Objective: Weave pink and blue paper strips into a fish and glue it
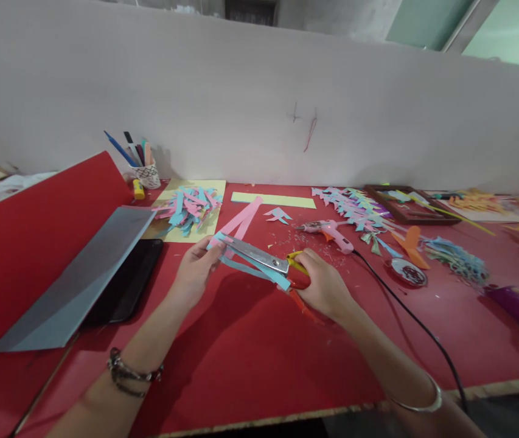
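Note:
My left hand (198, 267) pinches folded paper strips where a pink strip (243, 220) and a blue strip (259, 271) cross. The pink ends point up and away; the blue ends trail toward my right hand. My right hand (325, 283) grips the yellow and red handles of a pair of scissors (263, 258). Its metal blades reach left to the crossing beside my left fingertips; whether they are parted is hard to tell. Behind lies a small piece of folded pink and blue strips (278, 215).
A pile of pink and blue strips (190, 207) lies on yellow paper at back left. To the right rest a pink glue gun (327, 231) with a black cord, a paper garland (350, 204) and a wooden tray (412, 207). A red board (49, 243) stands at left.

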### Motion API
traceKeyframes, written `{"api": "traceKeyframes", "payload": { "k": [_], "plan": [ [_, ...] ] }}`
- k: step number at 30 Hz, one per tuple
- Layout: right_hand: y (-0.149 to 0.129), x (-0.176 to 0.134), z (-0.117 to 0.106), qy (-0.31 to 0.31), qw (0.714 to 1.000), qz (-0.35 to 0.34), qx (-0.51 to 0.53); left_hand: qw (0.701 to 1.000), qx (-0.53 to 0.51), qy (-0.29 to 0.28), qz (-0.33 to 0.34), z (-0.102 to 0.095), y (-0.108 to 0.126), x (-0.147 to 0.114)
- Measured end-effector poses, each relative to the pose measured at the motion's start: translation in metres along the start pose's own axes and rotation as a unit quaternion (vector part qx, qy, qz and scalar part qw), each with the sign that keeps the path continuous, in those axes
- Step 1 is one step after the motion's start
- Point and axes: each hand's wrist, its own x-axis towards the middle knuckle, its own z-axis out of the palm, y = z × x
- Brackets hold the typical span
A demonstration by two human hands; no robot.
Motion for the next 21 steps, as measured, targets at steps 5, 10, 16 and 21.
{"api": "traceKeyframes", "payload": {
  "k": [5, 10, 16, 21],
  "plan": [
    [-0.0004, 0.0002, -0.0001, -0.006, 1.0, -0.004, 0.0, 1.0, 0.018, -0.003, 0.005, -0.0002, -0.0006, 0.0008],
    [0.0001, 0.0004, 0.0006, -0.008, 1.0, -0.006, 0.001, 1.0, 0.025, -0.01, 0.01, 0.001, 0.0009, -0.0001],
    [0.0017, 0.0004, 0.0013, -0.002, 1.0, -0.019, 0.009, 1.0, 0.01, -0.012, 0.008, 0.0012, 0.0014, -0.0004],
    [0.0016, 0.0004, 0.0006, -0.004, 1.0, -0.017, 0.013, 1.0, 0.015, -0.01, 0.008, 0.001, 0.0005, -0.0004]
  ]
}}
